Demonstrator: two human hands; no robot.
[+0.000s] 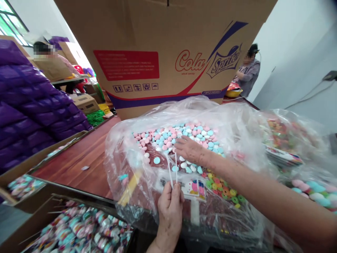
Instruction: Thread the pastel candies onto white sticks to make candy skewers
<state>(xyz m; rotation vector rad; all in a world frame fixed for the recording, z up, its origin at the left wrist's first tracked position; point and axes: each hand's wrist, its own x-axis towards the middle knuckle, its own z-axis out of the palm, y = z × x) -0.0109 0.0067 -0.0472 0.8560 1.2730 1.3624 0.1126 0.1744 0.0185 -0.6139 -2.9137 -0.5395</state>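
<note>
My left hand [170, 207] is closed near the table's front edge, pinching two thin white sticks [176, 168] that point up and away. My right hand [191, 149] reaches in from the right, fingers stretched out over a spread of pink, blue and white candies [163, 137]. Its fingertips are close to the top of one stick; whether they touch a candy is hard to see. Clear plastic sheeting [118, 140] surrounds the candies. Small ring-shaped candies [223, 191] lie below my right forearm, and printed cards [195, 189] lie just beyond my left hand.
A large cardboard carton [165, 80] stands behind the candies. Boxes of wrapped stick candies [86, 228] sit at lower left, beside stacked purple bags [34, 91]. More bagged candies [286, 131] lie at right. Two people work in the background.
</note>
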